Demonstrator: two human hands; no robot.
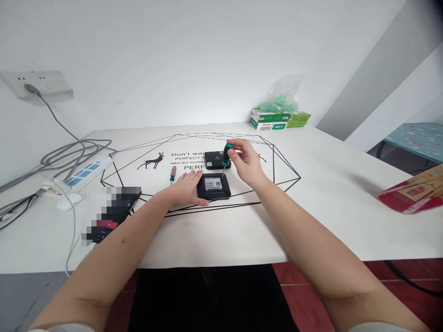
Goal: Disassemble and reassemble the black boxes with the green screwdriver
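Observation:
A square black plastic box (224, 195) with a white printed label lies label side up on the table. My left hand (185, 189) holds it at its left side, the thumb by the near edge and the fingertips by the far left corner. My right hand (246, 161) is closed around the top of a green-and-black screwdriver (227, 154). The screwdriver stands nearly upright, its tip at the box's far right corner. Just behind lies a second black box (215, 159), partly hidden by the screwdriver. Left of my left hand rests another screwdriver (173, 174) with a reddish-and-blue handle.
A blurred-out dark device (119, 210) lies beside my left forearm. Farther left are a power strip (86, 171) and coiled grey cables (65, 152). Green-and-white boxes (273, 117) with a plastic bag stand against the wall. A red-and-tan package (411, 193) sits at the right.

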